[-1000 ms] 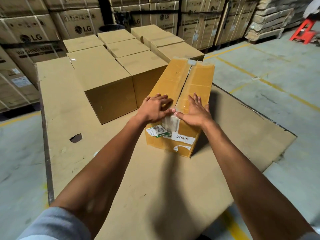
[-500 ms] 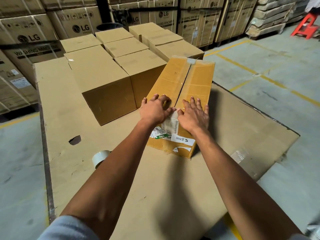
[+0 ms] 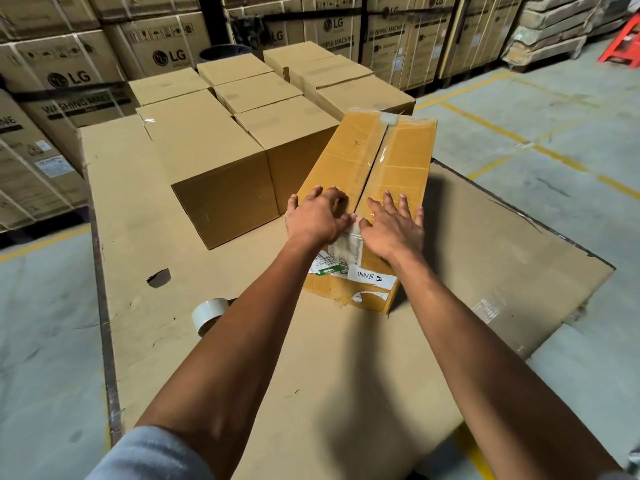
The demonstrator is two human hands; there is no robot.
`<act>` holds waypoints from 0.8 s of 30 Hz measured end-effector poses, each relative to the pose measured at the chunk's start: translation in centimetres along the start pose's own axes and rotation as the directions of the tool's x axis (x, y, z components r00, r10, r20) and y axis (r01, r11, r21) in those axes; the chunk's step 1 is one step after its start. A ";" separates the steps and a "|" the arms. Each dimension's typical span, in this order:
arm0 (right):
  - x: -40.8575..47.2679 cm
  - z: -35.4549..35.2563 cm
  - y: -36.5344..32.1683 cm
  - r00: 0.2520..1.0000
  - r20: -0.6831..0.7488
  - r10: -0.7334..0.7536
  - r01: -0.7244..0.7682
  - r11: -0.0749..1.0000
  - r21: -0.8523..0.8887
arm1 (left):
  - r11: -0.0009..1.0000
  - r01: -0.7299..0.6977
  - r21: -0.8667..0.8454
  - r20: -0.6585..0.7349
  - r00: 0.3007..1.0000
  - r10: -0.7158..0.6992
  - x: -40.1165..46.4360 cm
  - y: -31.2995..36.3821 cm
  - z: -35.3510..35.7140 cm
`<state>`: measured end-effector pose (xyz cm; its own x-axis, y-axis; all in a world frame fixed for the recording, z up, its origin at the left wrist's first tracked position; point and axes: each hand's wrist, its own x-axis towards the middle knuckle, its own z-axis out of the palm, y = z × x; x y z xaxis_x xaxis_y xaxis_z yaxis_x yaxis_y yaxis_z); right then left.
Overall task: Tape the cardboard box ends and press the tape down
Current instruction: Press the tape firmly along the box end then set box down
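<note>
A long yellow-brown cardboard box lies on a big flat cardboard sheet. Clear tape runs along its top centre seam and folds over the near end, above torn labels. My left hand rests palm down on the box's near top, left of the seam, fingers apart. My right hand lies flat on the right of the seam with fingers spread. Both thumbs meet at the tape near the box's front edge. A roll of clear tape stands on the sheet to the lower left, partly behind my left forearm.
Several plain brown boxes stand in rows on the sheet, just left of and behind the taped box. Stacked LG washing-machine cartons line the back. A small hole marks the sheet. Concrete floor with yellow lines lies right; a red stool stands far right.
Both hands stayed on the box's near top, sliding slightly while my right fingers spread wider. The camera tilted, bringing the tape roll into view at lower left.
</note>
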<state>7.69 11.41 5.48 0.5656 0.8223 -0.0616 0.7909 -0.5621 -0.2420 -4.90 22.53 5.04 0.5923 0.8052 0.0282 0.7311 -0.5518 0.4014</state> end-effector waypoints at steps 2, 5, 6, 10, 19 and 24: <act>-0.4 0.1 -0.1 0.999 -0.035 0.002 -0.002 1.000 -0.001 | 0.999 -0.037 0.012 -0.010 0.999 0.038 -0.3 -0.1 -0.1; -0.5 -0.2 0.3 1.000 0.006 -0.025 0.024 1.000 0.015 | 0.994 -0.110 -0.007 0.130 0.985 0.110 -0.2 -0.9 -1.2; -0.4 -0.3 0.5 0.999 0.036 -0.035 0.034 0.999 0.019 | 0.993 -0.118 -0.029 0.186 0.975 0.121 0.0 -1.1 -1.6; 0.0 -0.7 0.8 0.995 0.094 -0.042 0.042 0.999 0.004 | 0.991 -0.133 -0.025 0.263 0.955 0.135 0.4 -1.4 -2.0; -0.3 -0.1 -0.6 0.998 -0.062 0.000 0.002 0.999 0.037 | 0.999 0.013 -0.037 -0.097 0.995 -0.017 -1.0 1.2 0.4; 0.0 -0.1 1.2 0.982 -0.178 0.057 0.003 0.947 0.320 | 0.999 -0.035 0.007 -0.009 0.999 0.035 -1.9 1.2 -0.8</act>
<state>8.63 10.75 5.30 0.6425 0.7600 0.0979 0.6761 -0.5022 -0.5392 -5.41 20.47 6.21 0.6144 0.7873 0.0510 0.7123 -0.5813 0.3934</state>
